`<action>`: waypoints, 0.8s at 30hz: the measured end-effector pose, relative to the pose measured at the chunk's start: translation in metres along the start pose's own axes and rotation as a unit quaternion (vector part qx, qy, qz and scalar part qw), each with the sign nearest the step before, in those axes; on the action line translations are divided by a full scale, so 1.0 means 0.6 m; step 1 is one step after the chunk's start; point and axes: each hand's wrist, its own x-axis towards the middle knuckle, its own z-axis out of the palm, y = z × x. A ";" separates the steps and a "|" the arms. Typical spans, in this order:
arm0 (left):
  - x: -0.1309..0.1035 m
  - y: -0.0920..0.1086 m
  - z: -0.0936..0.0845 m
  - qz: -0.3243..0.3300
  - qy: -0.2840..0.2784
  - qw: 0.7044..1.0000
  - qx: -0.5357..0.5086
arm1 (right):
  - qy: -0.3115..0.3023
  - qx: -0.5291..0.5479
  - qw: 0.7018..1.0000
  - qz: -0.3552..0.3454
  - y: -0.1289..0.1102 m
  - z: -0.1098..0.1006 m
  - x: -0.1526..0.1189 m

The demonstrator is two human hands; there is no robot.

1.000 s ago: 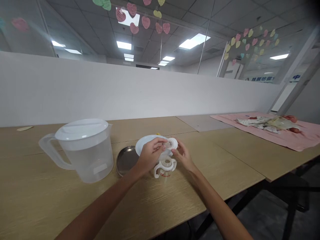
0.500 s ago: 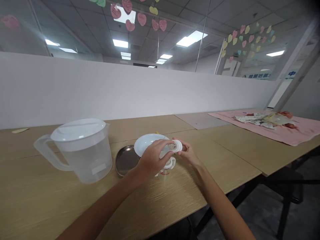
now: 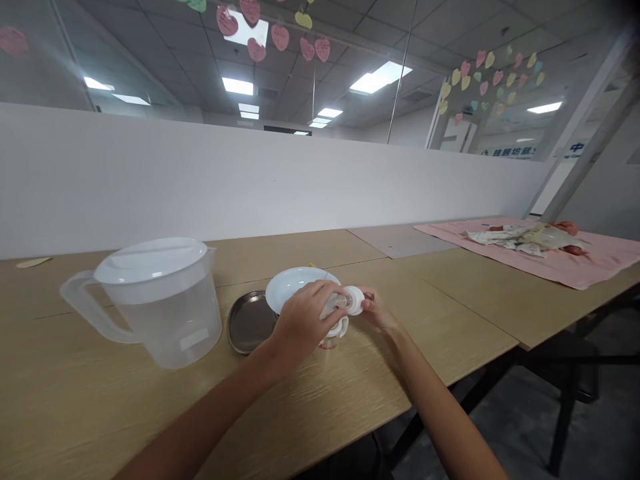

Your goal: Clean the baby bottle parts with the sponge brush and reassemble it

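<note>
My left hand [image 3: 300,323] pinches a clear bottle nipple [image 3: 336,304] between thumb and fingers. The nipple lies sideways, against or inside a white screw ring [image 3: 356,301]. Gripping the ring's right edge is my right hand [image 3: 379,313], its fingers closed. Just below the hands, a clear baby bottle [image 3: 329,345] with white handles [image 3: 343,327] and red print stands on the table, partly hidden by my left hand. Behind that hand is a white bowl [image 3: 293,285], beside a dark metal tray [image 3: 245,327].
A lidded clear plastic pitcher [image 3: 167,313] stands on the left of the wooden table [image 3: 450,320]. At the far right a doll [image 3: 545,237] lies on a pink cloth [image 3: 595,267]. A low white wall [image 3: 275,180] runs along the back.
My left fingers have shifted on the nipple, and more of it shows now. My right hand has turned slightly around the ring. The view has shifted a little.
</note>
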 end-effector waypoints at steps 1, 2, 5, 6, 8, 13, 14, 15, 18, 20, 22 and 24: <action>0.000 0.001 -0.001 -0.004 -0.003 1.000 -0.001 | 0.000 -0.001 1.000 -0.002 0.001 -0.002 0.000; -0.001 0.002 -0.002 -0.009 -0.004 1.000 -0.001 | 0.001 -0.003 1.000 -0.003 0.002 -0.003 0.001; -0.002 0.005 -0.003 -0.033 -0.012 0.999 -0.001 | 0.008 -0.015 1.000 -0.005 0.004 -0.006 0.001; -0.002 0.005 -0.003 -0.039 -0.013 0.999 0.000 | 0.010 -0.018 1.000 -0.004 0.004 -0.007 0.001; -0.002 0.005 -0.001 -0.045 -0.014 0.999 0.002 | 0.012 -0.022 1.000 -0.003 0.004 -0.006 0.001; -0.002 -0.002 0.004 -0.004 0.005 1.000 -0.010 | 0.005 -0.025 1.000 0.008 -0.002 -0.001 -0.003; -0.001 -0.003 0.005 0.011 0.013 1.000 -0.015 | 0.005 -0.026 1.000 0.013 -0.004 0.001 -0.004; -0.001 -0.004 0.006 0.024 0.020 0.999 -0.020 | 0.004 -0.026 0.999 0.018 -0.006 0.002 -0.005; -0.001 -0.007 0.008 0.048 0.032 0.998 -0.029 | -0.002 -0.028 0.999 0.026 -0.011 0.006 -0.007; -0.002 -0.010 0.011 0.053 0.039 0.997 -0.027 | -0.009 -0.027 0.999 0.033 -0.014 0.008 -0.008; -0.003 -0.012 0.013 0.054 0.046 0.997 -0.026 | -0.016 -0.020 0.999 0.042 -0.016 0.010 -0.010; -0.003 -0.013 0.016 0.053 0.053 0.997 -0.026 | -0.023 -0.009 0.998 0.049 -0.017 0.013 -0.010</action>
